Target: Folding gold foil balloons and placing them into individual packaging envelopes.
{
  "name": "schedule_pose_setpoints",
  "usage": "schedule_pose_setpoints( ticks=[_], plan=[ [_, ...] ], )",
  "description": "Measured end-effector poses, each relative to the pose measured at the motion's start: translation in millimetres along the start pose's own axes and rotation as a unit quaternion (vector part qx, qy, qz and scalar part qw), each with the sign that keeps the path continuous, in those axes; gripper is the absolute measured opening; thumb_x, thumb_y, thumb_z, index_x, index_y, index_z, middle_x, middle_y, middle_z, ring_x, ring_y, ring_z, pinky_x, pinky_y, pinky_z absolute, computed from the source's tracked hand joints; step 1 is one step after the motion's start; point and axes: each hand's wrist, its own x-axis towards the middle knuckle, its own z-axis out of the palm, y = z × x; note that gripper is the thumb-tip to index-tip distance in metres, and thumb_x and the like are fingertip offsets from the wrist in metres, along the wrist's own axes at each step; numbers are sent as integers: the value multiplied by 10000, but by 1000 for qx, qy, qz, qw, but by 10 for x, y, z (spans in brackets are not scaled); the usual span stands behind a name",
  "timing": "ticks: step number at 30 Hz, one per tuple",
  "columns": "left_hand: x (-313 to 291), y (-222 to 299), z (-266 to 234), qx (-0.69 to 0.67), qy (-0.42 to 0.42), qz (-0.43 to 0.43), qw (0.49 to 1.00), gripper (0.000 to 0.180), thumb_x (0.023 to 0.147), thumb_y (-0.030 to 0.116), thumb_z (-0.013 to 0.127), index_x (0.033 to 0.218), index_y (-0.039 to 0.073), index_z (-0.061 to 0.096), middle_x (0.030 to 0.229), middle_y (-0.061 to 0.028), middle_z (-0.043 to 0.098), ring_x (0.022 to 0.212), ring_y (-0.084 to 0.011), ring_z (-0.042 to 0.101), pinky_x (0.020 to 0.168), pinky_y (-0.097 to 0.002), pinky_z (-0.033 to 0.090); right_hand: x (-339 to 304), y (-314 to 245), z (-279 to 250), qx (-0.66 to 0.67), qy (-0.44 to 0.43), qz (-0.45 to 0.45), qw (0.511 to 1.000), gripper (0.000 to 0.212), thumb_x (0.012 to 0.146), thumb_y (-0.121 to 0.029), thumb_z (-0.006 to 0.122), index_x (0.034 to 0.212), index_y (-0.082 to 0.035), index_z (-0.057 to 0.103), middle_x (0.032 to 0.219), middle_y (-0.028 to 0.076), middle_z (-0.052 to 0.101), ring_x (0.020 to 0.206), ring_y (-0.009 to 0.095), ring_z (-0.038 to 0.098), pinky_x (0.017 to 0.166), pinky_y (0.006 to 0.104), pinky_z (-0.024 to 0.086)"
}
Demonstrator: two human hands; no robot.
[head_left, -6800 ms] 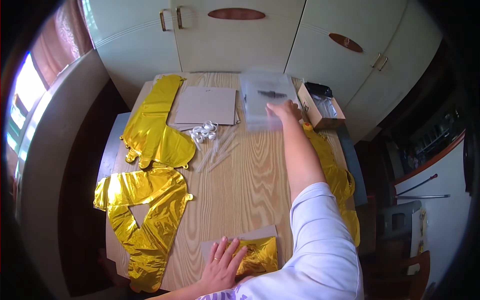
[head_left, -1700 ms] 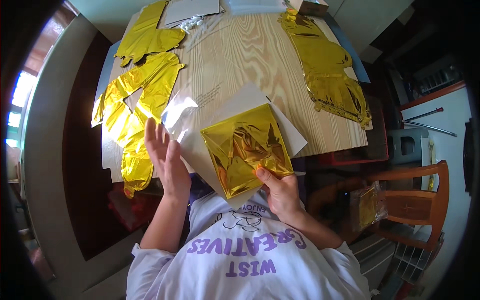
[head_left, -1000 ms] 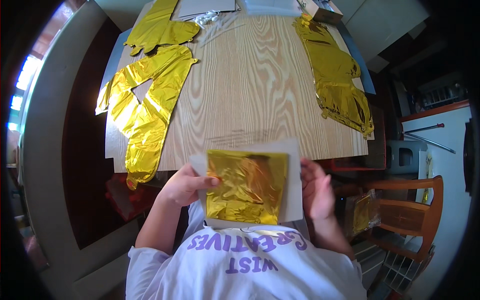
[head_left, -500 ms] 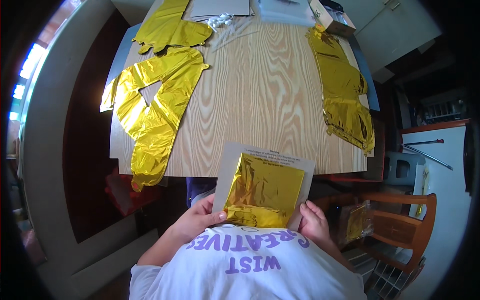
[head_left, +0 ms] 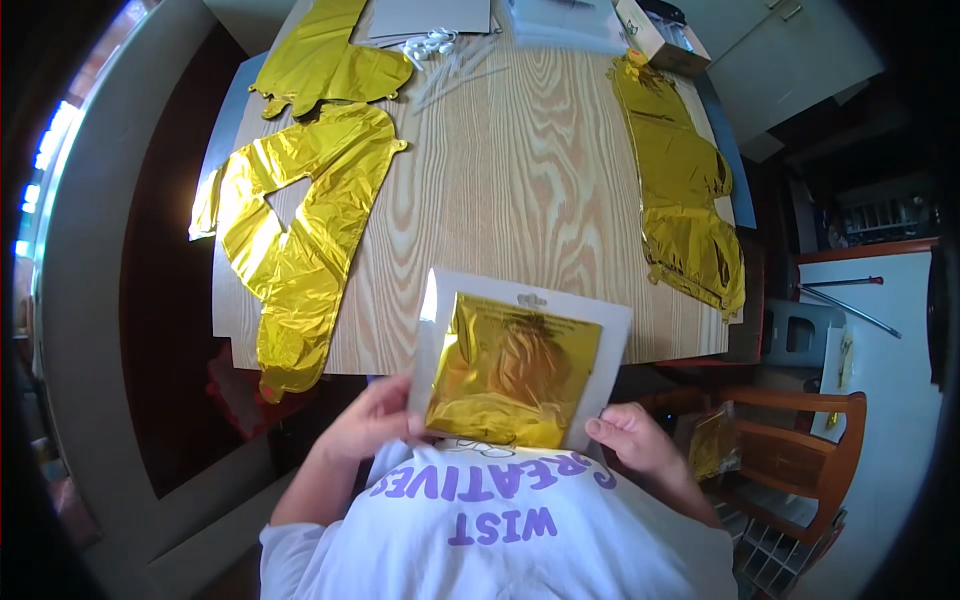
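A flat packet with a pale card and a hang hole, holding a folded gold foil balloon [head_left: 515,375], is held up close to my shirt, just off the table's near edge. My left hand [head_left: 375,418] pinches its lower left corner. At the lower right edge, my right hand [head_left: 638,438] grips it with the thumb on the front and the other fingers partly hidden behind. The foil covers most of the card.
A gold foil balloon with a triangular hole [head_left: 310,230] lies flat on the wooden table [head_left: 500,200] at left, another balloon [head_left: 335,65] beyond it. A folded-over balloon [head_left: 685,190] lies at right. White ribbon [head_left: 430,45], clear straws [head_left: 455,80] and a box [head_left: 665,38] sit far back. A wooden chair [head_left: 790,450] stands at right.
The packet has risen slightly and turned, so its hang hole now shows and the foil covers more of the printed text. Both hands have shifted their hold along its lower edges.
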Motion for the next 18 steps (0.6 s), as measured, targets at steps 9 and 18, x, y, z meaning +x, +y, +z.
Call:
schedule_pose_setpoints(
  ticks=[9,18],
  plan=[
    [525,173,144,-32,85,92,992,390,969,25,675,1341,19,559,1222,-59,685,1123,-126,642,974,-319,531,425,-287,-124,333,-56,-31,941,268,1027,-199,613,1199,7,620,1152,29,671,1069,112,611,946,277,483],
    [-59,-242,185,37,143,39,988,335,1069,227,559,1355,53,566,1252,-24,651,1146,-101,590,1000,-283,466,379,-5,658,299,224,-49,926,282,1086,-166,501,1306,-17,596,1200,-6,661,1098,61,566,998,233,416]
  ],
)
